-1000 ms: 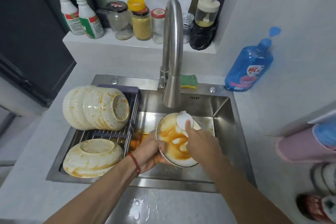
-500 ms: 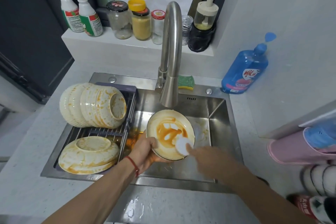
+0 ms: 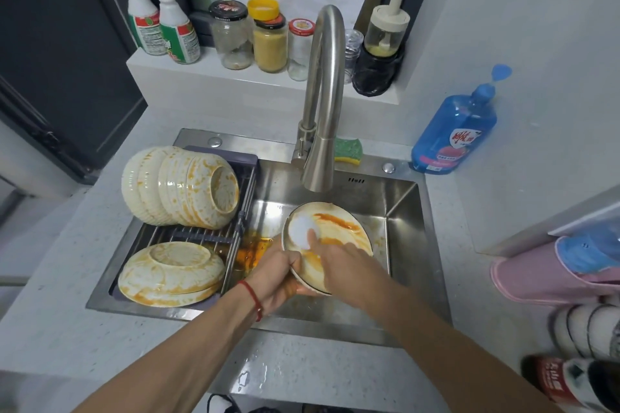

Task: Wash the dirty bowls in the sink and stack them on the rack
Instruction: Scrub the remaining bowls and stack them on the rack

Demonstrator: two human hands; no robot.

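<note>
1. One bowl was in hand over the sink, tilted toward us just below the faucet; no running water that we could make out.
2. Our left hand gripped the bowl's near-left rim, fingers curled under it.
3. Our right hand pressed a white scrub pad against the upper-left inside of the bowl; pad pinned under the fingertips, exact grip hard to tell.
4. Orange sauce streaks were on much of the bowl's inside, so we judged this bowl only partly scrubbed, with no rinse yet.
5. On the rack across the sink's left side lay a sideways stack of bowls and, nearer us, an upside-down bowl pile. All showed orange smears, so none looked washed.
6. Orange liquid pooled in the sink beside the rack.
7. We judged the task at an early stage: zero clean bowls stacked, every racked bowl left to wash.
8. Blue soap bottle and green sponge sat behind the sink, both untouched.
</note>
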